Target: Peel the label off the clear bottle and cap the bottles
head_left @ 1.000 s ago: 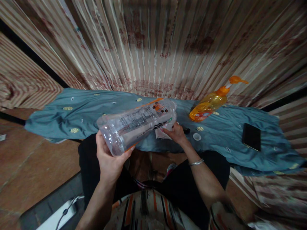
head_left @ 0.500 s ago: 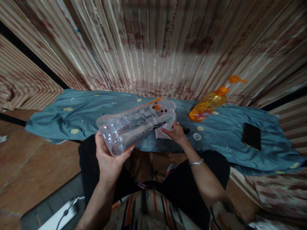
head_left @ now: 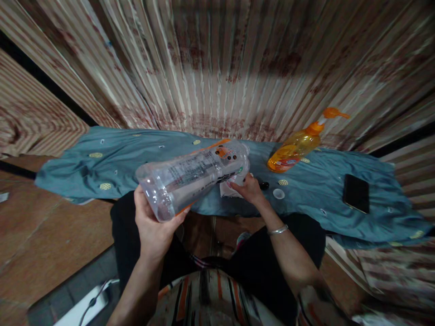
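A large clear plastic bottle [head_left: 190, 176] with an orange-edged label lies tilted in the air, its base toward me on the left. My left hand [head_left: 154, 222] is wrapped round the base end. My right hand [head_left: 249, 188] is at the far right end, fingers partly hidden behind the bottle, thumb pointing left; what it grips there cannot be made out. Below that end, a pale cloth or paper piece [head_left: 229, 190] rests on the blue cloth. A small dark object [head_left: 264, 185] and a white round cap [head_left: 278, 194] are just right of my right hand.
A pump bottle [head_left: 292, 151] with orange liquid stands behind, to the right, on the blue cloth [head_left: 136, 154]. A black phone [head_left: 356, 193] lies at the right. Striped curtains [head_left: 217, 68] hang behind. A white power strip [head_left: 84, 308] is at the lower left.
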A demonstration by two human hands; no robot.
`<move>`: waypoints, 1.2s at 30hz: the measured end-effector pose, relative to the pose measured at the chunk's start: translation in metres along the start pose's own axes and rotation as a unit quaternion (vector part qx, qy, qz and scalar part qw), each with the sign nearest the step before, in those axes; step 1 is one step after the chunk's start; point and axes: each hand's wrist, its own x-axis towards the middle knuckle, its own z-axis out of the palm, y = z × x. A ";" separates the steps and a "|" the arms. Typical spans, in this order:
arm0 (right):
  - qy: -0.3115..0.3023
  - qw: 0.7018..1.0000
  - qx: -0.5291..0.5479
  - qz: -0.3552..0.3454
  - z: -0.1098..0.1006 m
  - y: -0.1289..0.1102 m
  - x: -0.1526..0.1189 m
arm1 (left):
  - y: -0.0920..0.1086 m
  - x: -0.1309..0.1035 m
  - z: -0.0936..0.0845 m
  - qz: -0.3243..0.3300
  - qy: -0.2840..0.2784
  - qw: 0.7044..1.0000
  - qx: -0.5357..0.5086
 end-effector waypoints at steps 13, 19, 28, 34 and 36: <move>-0.007 1.000 0.003 0.008 0.000 0.000 0.000 | 0.002 0.001 0.000 0.015 -0.002 1.000 0.001; -0.005 1.000 -0.005 0.005 0.000 0.000 -0.001 | 0.001 0.002 0.000 0.008 -0.001 1.000 0.000; -0.013 1.000 -0.009 0.014 -0.002 -0.003 -0.001 | 0.002 0.002 0.001 0.019 -0.006 1.000 0.001; -0.013 1.000 -0.001 0.013 -0.002 -0.002 0.000 | 0.000 0.002 0.000 0.023 -0.007 1.000 0.009; -0.009 1.000 0.001 0.012 -0.002 -0.002 0.000 | 0.000 0.002 0.000 0.021 -0.006 1.000 0.005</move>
